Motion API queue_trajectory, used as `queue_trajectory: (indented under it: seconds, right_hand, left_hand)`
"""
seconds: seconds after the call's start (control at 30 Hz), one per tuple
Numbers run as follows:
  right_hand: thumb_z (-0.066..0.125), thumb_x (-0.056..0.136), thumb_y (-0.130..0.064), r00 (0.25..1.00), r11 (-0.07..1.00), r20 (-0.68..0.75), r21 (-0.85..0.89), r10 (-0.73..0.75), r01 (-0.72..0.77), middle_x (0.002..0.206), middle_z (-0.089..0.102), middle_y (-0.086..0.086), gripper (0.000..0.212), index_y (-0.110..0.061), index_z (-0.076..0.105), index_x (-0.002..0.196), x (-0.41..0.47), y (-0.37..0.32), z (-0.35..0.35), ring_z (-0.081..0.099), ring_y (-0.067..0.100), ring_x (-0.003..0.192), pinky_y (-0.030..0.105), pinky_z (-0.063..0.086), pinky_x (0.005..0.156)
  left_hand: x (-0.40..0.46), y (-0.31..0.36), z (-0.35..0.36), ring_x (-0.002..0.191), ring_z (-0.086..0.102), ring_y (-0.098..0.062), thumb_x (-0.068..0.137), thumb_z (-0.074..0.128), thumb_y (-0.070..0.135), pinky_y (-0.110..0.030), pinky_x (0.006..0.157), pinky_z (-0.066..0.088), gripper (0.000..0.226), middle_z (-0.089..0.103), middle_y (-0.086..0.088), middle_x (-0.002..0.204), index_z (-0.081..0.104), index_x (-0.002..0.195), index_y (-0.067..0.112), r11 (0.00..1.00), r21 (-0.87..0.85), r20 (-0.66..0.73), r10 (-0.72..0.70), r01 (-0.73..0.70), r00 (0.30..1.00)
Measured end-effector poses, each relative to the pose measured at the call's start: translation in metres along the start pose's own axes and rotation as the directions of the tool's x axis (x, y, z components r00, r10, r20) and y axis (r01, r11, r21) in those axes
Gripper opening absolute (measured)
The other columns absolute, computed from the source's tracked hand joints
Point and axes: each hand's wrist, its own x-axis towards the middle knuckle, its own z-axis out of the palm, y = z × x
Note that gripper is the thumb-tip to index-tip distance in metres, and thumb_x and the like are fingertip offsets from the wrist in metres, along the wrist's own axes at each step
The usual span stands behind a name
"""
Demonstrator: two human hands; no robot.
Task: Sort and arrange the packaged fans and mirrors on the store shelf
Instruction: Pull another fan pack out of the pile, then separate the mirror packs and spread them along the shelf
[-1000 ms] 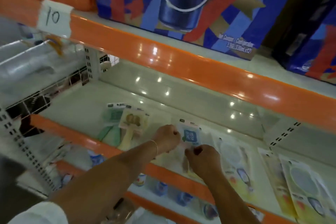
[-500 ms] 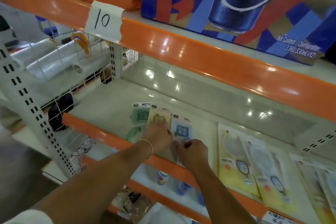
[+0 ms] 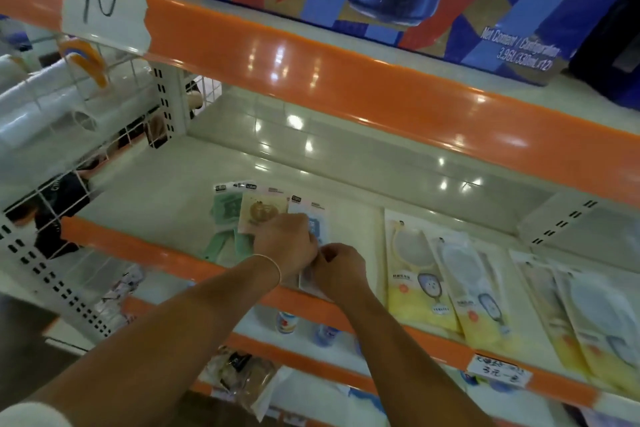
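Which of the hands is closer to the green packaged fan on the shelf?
Left. The left hand rests on the fan packs just right of the green packaged fan, over the tan pack beside it. The right hand is farther right, at the blue pack's lower edge.

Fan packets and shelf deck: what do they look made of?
Fan packets: probably glossy clear plastic sleeves over printed card; edges look thin, flat and shiny. Shelf deck: seemingly painted metal or laminate, smooth cream gloss mirroring ceiling lights. Neither is certain.
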Motion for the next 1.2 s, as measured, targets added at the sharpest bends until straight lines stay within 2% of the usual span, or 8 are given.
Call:
queue_trajectory:
  seconds: [0.1,0.27,0.43,0.6,0.8,1.0,1.07,1.2]
  right_hand:
    - [0.051,0.087,-0.019,1.000,0.998,-0.025,0.065,-0.012,0.014,0.073,0.068,0.012,0.026,-0.003,0.069,0.077,-0.005,0.014,-0.023,0.062,0.027,0.069,0.027,0.043,0.060]
    - [0.052,0.090,-0.025,0.992,0.995,-0.121,0.097,0.022,-0.010,0.078,0.070,0.005,0.022,-0.011,0.068,0.083,-0.010,0.056,-0.066,0.066,0.021,0.075,0.037,0.055,0.074]
    - [0.056,0.092,-0.024,0.965,0.992,-0.248,0.104,0.091,-0.067,0.104,0.069,0.001,0.026,-0.016,0.066,0.115,-0.023,0.110,-0.133,0.064,0.017,0.094,0.024,0.049,0.080]
    - [0.058,0.092,-0.028,0.939,0.989,-0.316,0.100,0.134,-0.107,0.099,0.067,-0.003,0.028,-0.016,0.065,0.117,-0.037,0.170,-0.194,0.059,0.012,0.090,0.020,0.042,0.080]
    - [0.060,0.090,-0.027,0.891,0.973,-0.390,0.110,0.231,-0.204,0.093,0.065,-0.002,0.030,-0.015,0.063,0.117,-0.045,0.245,-0.266,0.061,0.016,0.088,0.022,0.043,0.077]
    - [0.064,0.086,-0.036,0.819,0.936,-0.471,0.040,0.326,-0.350,0.118,0.065,0.005,0.046,-0.015,0.059,0.126,-0.055,0.316,-0.323,0.063,0.023,0.092,0.033,0.050,0.089]
    - [0.067,0.080,-0.043,0.799,0.917,-0.485,0.017,0.355,-0.398,0.120,0.063,0.010,0.056,-0.018,0.056,0.128,-0.057,0.337,-0.334,0.061,0.030,0.104,0.039,0.050,0.093]
    - [0.071,0.071,-0.054,0.793,0.883,-0.417,0.052,0.444,-0.467,0.124,0.054,0.012,0.076,-0.021,0.047,0.135,-0.059,0.361,-0.341,0.053,0.034,0.113,0.046,0.048,0.095]
  left_hand:
    - [0.003,0.021,0.004,0.066,0.055,-0.015,0.091,0.043,0.032,-0.028,0.059,0.046,0.021,0.059,0.000,0.074,0.054,0.078,0.019,0.997,-0.061,0.030,0.048,-0.046,0.998]
    - [0.003,0.060,0.013,0.066,0.053,-0.015,0.094,0.043,0.030,-0.028,0.055,0.037,0.023,0.056,-0.001,0.073,0.056,0.085,0.013,0.992,-0.094,0.055,0.090,-0.085,0.994]
    - [0.002,0.119,0.031,0.081,0.060,-0.023,0.091,0.046,0.028,-0.031,0.068,0.048,0.020,0.065,-0.006,0.091,0.059,0.094,0.013,0.980,-0.144,0.053,0.145,-0.136,0.988]
    - [-0.003,0.184,0.055,0.102,0.059,-0.024,0.093,0.047,0.030,-0.029,0.077,0.044,0.035,0.064,-0.005,0.113,0.054,0.125,0.016,0.949,-0.273,0.112,0.196,-0.160,0.974]
    - [-0.008,0.255,0.077,0.094,0.060,-0.021,0.094,0.048,0.031,-0.034,0.082,0.051,0.038,0.064,-0.005,0.107,0.052,0.128,0.015,0.910,-0.346,0.169,0.302,-0.231,0.938]
    - [-0.023,0.318,0.101,0.087,0.062,-0.019,0.095,0.049,0.030,-0.038,0.081,0.054,0.033,0.065,-0.003,0.104,0.054,0.123,0.014,0.877,-0.410,0.201,0.354,-0.250,0.913]
    - [-0.029,0.337,0.114,0.087,0.063,-0.020,0.094,0.050,0.032,-0.038,0.082,0.054,0.033,0.065,-0.002,0.104,0.055,0.122,0.014,0.874,-0.432,0.234,0.347,-0.223,0.908]
    - [-0.042,0.372,0.134,0.097,0.060,-0.018,0.095,0.050,0.033,-0.029,0.083,0.048,0.030,0.065,0.001,0.107,0.056,0.121,0.018,0.885,-0.429,0.285,0.324,-0.182,0.902]
